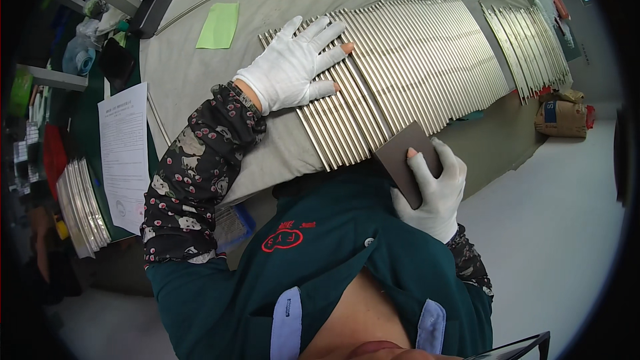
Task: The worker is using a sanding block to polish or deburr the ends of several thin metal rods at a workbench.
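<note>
Metal rods [427,60], nr table's [270,160] front edge: touched by L hand [290,67], unclenched; dk pad [407,160]: grasped in R hand [437,190].

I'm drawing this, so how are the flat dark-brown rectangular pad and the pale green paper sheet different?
The flat dark-brown rectangular pad is much darker than the pale green paper sheet. The pad is gripped in the white-gloved right hand; the sheet lies untouched on the grey cloth. Both are roughly rectangular.

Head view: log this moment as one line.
Left hand: white-gloved, spread on silver metal rods | Right hand: white-gloved, gripping dark rectangular block near their ends | Nearby: light-green paper slip, second rod row
</note>
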Motion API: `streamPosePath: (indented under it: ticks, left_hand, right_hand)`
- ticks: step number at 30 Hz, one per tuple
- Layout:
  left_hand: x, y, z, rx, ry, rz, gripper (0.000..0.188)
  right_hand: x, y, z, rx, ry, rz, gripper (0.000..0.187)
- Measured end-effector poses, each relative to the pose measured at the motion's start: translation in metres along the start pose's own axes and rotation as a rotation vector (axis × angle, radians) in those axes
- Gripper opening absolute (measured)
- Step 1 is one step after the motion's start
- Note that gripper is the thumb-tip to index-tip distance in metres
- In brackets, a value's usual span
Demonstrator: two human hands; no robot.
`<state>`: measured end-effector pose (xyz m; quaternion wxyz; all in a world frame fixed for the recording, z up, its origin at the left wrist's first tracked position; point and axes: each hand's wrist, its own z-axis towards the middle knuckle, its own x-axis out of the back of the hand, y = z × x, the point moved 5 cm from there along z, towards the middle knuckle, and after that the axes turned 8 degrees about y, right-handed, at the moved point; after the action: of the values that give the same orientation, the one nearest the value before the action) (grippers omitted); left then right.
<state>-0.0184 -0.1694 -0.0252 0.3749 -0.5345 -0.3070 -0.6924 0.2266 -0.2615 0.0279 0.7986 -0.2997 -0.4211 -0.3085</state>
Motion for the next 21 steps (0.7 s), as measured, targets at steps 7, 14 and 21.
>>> streamPosePath:
  ticks: [7,14,21]
  left_hand:
    - [0.0,-0.001,0.001,0.001,-0.012,0.015,0.069]
    - [0.002,0.002,-0.002,0.019,-0.015,-0.006,0.069]
    - [0.001,-0.001,-0.001,0.016,-0.016,-0.012,0.07]
  right_hand:
    - [-0.038,-0.015,0.049,0.018,-0.052,-0.097,0.055]
    - [-0.015,-0.006,0.016,0.088,-0.046,-0.059,0.058]
    - [-0.013,-0.004,0.013,0.047,-0.098,-0.043,0.057]
